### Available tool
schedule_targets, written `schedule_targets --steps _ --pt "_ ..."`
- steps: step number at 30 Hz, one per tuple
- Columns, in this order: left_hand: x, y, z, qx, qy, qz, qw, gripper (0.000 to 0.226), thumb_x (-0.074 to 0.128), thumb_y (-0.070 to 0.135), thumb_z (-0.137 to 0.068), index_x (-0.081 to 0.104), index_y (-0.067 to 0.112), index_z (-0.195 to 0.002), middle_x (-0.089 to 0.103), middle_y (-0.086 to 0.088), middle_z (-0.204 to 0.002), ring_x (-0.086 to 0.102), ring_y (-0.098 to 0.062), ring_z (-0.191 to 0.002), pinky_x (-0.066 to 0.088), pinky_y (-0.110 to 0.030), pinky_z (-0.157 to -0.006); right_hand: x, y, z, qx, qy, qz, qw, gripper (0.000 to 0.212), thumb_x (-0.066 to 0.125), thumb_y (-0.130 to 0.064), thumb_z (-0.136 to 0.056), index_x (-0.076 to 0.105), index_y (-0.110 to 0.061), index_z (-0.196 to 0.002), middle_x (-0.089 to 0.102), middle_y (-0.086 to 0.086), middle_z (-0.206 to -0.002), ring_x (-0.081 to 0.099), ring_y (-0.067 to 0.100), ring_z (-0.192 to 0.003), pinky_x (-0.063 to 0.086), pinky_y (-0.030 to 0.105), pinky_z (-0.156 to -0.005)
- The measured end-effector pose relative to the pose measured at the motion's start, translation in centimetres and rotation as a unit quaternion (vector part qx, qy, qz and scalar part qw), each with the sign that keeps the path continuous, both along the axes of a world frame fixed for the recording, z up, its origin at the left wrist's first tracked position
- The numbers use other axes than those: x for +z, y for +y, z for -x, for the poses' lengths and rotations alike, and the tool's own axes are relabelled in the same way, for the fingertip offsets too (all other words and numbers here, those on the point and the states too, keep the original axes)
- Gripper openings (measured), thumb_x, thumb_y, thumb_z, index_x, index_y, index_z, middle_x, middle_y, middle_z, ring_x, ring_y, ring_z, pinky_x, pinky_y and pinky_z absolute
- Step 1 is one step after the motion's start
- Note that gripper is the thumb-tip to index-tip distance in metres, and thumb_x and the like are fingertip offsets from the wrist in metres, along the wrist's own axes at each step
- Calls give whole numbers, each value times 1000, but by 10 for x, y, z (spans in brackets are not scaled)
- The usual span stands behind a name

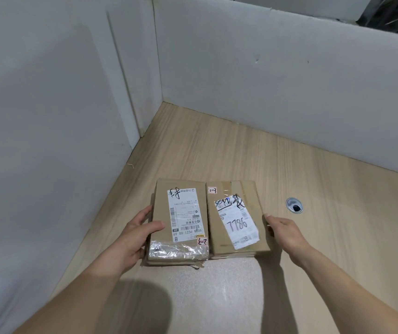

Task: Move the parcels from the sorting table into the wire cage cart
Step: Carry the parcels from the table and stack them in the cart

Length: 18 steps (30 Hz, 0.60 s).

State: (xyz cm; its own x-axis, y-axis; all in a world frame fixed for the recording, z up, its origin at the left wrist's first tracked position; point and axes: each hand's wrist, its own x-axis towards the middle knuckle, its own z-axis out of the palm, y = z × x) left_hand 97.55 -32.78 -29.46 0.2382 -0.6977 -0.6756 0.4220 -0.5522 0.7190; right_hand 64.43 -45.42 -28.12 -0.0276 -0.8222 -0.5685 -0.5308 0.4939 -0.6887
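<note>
Lying side by side on the wooden counter (313, 184), two flat cardboard parcels were seen with their long edges touching. The left parcel (162, 213) was held at its outer left edge by the left hand (130, 237): the thumb was laid over the top face beside the white shipping label (184, 214), and the fingers were curled round the side, so the grip was closed on that parcel. The right parcel (236, 215) was met at its outer right edge by the right hand (287, 233), whose fingers were bent down along the side wall while the back of the hand was turned upward; the fingertips were hidden, and a closed grip on this parcel could be read from the curl. Both parcels were thus enclosed between the two hands, near the counter's front. A label marked 7786 (237, 221) was carried by the right parcel. White partition walls (265, 80) were set round the counter, and a round cable hole (295, 205) was placed just right of the parcels.
</note>
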Motion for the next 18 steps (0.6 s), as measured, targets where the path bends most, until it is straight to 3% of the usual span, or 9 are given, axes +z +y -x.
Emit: schedule_targets --steps 5,8,12,16,18 --pt "-3 1 -4 -6 9 -6 1000 103 87 24 -43 52 40 -139 75 -8 -113 68 -37 -110 47 -62 -102 -12 12 -2 -33 -65 -27 997 39 53 -35 -104 69 -18 -73 65 -12 -56 53 11 -58 35 27 -58" --pt "-4 1 -4 -6 10 -7 1000 104 88 24 -44 51 41 -140 75 -7 -113 68 -37 -111 47 -62 -103 -18 8 -7 -54 -109 -30 992 23 55 -32 -103 72 -23 -91 77 -6 -83 67 15 -78 45 29 -67" --pt "-4 -1 -4 -7 13 -1 1000 101 87 24 -46 52 42 -138 76 -8 -110 68 -37 -110 46 -62 -103 -20 8 -14 -64 -122 -23 990 15 55 -28 -104 69 -24 -108 77 -7 -92 70 17 -94 52 32 -85" --pt "-3 -4 -3 -2 3 9 1000 85 81 12 -62 52 38 -137 77 -9 -107 72 -33 -101 53 -53 -97 -12 9 -17 -70 -107 -35 991 30 53 -36 -102 69 -16 -87 72 -1 -77 63 20 -71 43 31 -67" --pt "-6 -5 -5 2 4 13 1000 76 77 2 -76 51 34 -140 76 -11 -108 72 -34 -99 56 -48 -90 -11 7 -18 -81 -107 -40 990 32 54 -36 -100 70 -11 -86 72 3 -78 61 22 -71 42 32 -68"
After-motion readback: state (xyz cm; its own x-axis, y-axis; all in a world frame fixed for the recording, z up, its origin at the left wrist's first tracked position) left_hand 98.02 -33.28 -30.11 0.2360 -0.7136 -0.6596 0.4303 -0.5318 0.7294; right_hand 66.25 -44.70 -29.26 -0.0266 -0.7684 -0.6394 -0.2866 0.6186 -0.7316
